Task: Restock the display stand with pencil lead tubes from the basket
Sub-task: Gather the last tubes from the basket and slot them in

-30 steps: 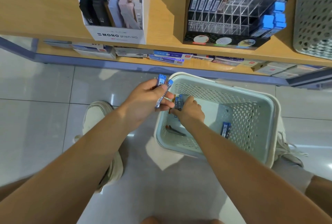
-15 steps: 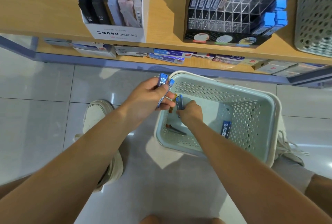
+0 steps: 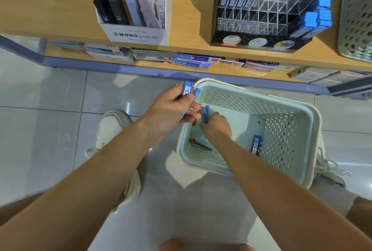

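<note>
My left hand (image 3: 171, 110) is curled round a small bunch of blue lead tubes (image 3: 187, 90), their caps sticking up past my fingers right at the near-left rim of the basket (image 3: 251, 91). My right hand (image 3: 217, 128) is down inside the basket, fingertips pinched on another blue tube (image 3: 205, 114), held upright close beside the left hand. An orange tube (image 3: 196, 119) shows between the two hands, and I cannot tell which hand has it. One more tube (image 3: 257, 145) leans against the perforated right wall, and a dark tube (image 3: 200, 145) lies on the basket floor by my wrist. The display stand (image 3: 259, 17), the clear grid up on the wooden shelf (image 3: 181, 29), has plenty of bare cells in front. The worry is the handover: if I push this tube into an already full left grip, I have to loosen those fingers, and the slick plastic tubes look fanned rather than squared up. One could slide out, and as that hand sits at the rim it may land on the tile floor (image 3: 50, 130), not back in the basket. I also judge that blue and orange bunched together invite a wrong cell, since only the 0.7 HB label is readable from here.
</note>
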